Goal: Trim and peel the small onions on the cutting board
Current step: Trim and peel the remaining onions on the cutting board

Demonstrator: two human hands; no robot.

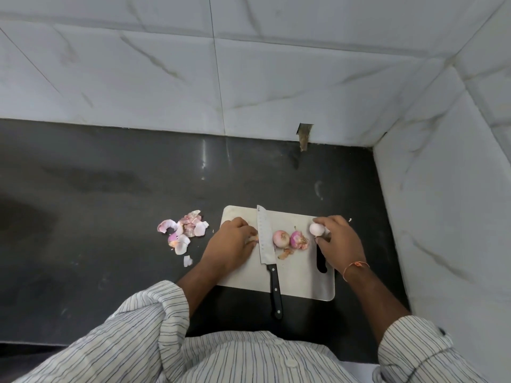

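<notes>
Two hands work over a white cutting board (298, 283) on the dark worktop (110, 203).
A knife (266, 247) lies mid-board, two small onions (281, 239) just right of its blade. Farther right, the right hand (338, 241) curls its grip round a peeled onion (316, 229); left of the blade, the left hand (233, 244) pinches a peel scrap (253, 239). Loose skins (182, 233) lie off the board's left edge.

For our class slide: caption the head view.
Right hand holds a peeled onion; knife rests on the board.
</notes>
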